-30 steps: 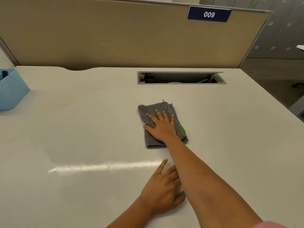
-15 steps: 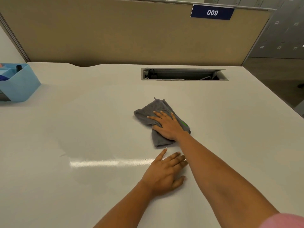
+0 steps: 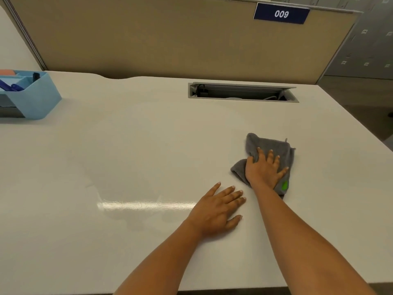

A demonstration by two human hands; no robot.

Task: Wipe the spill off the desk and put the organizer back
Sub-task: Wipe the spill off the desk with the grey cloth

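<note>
A grey cloth (image 3: 274, 149) with a green tag lies bunched on the white desk (image 3: 148, 145), right of the middle. My right hand (image 3: 264, 170) presses flat on the cloth, fingers spread over it. Just left and nearer, my left hand (image 3: 219, 209) rests palm-down on the bare desk, holding nothing. A light blue organizer (image 3: 36, 99) with pens and small items stands at the far left edge. A faint wet sheen shows on the desk left of my left hand.
An open cable slot (image 3: 242, 92) is cut into the desk at the back. A tan partition (image 3: 170, 35) with a "009" label (image 3: 281, 13) closes the far side. The desk's right edge drops to the floor near grey lockers.
My right hand has dragged the cloth to the right across the desk. The view has shifted, so more of the organizer shows. My left hand stays flat on the desk.
</note>
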